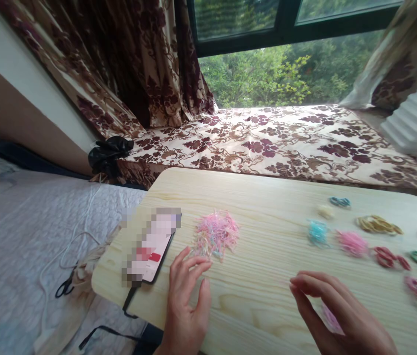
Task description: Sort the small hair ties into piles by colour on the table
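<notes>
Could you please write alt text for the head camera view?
A left hand rests beside a mixed pile of tiny elastic bands on a pale wooden table; the right hand hovers near smaller colour-sorted piles.

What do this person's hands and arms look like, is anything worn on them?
Both hands are bare: no gloves, rings or bracelets show on the left hand or the right hand. The fingernails are short and unpainted as far as can be seen. Only the wrists enter the picture, and no sleeve or watch shows there.

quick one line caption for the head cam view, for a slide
Left hand rests by a mixed pile of tiny elastic bands; right hand hovers near small colour-sorted piles on a wooden table.
</notes>
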A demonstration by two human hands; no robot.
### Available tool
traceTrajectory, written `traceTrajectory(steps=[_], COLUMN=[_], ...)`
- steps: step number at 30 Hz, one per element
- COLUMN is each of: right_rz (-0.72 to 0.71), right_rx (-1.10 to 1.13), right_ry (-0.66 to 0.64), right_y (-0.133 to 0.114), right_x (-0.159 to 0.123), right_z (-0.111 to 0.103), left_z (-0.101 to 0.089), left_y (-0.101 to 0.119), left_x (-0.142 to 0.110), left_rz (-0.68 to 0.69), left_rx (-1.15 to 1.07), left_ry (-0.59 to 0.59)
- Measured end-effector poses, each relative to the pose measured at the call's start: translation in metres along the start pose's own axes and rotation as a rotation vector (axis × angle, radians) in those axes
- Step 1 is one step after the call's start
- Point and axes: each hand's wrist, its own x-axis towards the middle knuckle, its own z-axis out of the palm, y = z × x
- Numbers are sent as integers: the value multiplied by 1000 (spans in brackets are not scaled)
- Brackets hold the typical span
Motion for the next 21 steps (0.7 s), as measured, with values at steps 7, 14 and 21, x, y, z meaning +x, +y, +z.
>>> traceTrajectory(steps=[7, 14, 21], right_rz=[135, 313, 451], right_rx=[-51, -118, -191], right_ry=[25, 20, -65], right_y=[29, 70, 86], right_x=[-28, -63, -86], right_z=[-26, -49, -59], left_z=[-1, -1, -2], left_y=[-4, -7, -10], left_x=[-2, -2, -1], left_rz=[32, 48, 111], left_rx=[40, 43, 81], left_ry=[-20, -37, -70])
